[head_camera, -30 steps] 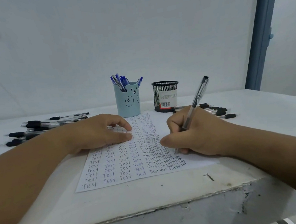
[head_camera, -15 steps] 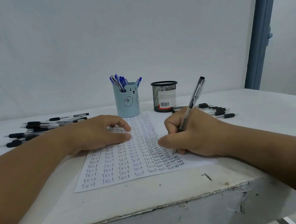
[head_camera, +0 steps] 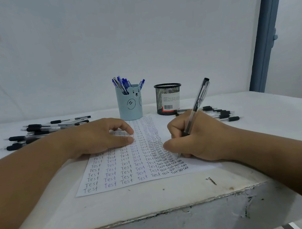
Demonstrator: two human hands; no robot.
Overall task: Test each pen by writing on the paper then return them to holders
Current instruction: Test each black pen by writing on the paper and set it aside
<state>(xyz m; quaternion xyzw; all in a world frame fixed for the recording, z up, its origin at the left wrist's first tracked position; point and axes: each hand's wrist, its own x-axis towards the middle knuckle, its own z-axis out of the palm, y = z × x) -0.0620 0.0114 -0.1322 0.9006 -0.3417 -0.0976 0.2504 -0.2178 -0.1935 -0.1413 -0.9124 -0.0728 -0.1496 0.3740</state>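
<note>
1. The worktop [head_camera: 261,140] is white and broad, its near edge chipped and rough.
2. A sheet of paper [head_camera: 115,174] lies flat in the middle of it, filled with rows of the word "Test", the writing packed tighter toward the right.
3. The left hand [head_camera: 100,136] rests palm down on the upper left part of the paper, its fingers [head_camera: 126,140] loosely bent and lying on the sheet, holding nothing.
4. The right hand [head_camera: 195,139] sits on the right side of the paper with its fingers curled tight round a clear pen [head_camera: 197,103]. The pen leans up and away to the right, its black cap end high above the knuckles and its tip down at the paper beside the crowded column of words.
5. A pale blue cup [head_camera: 130,107] with a bear face stands just beyond the top of the paper, holding a bunch of blue pens [head_camera: 122,83] upright.
6. A black mesh cup [head_camera: 168,98] stands just right of the blue one, a white label with a barcode on its side. I cannot tell whether anything is inside it.
7. A pile of black-gripped pens [head_camera: 36,131] lies loose on the worktop to the far left.
8. A second cluster of black-gripped pens [head_camera: 221,114] lies behind the right hand, near the mesh cup.
9. A small dark nail [head_camera: 211,180] lies near the front edge, right of the paper's lower corner.
</note>
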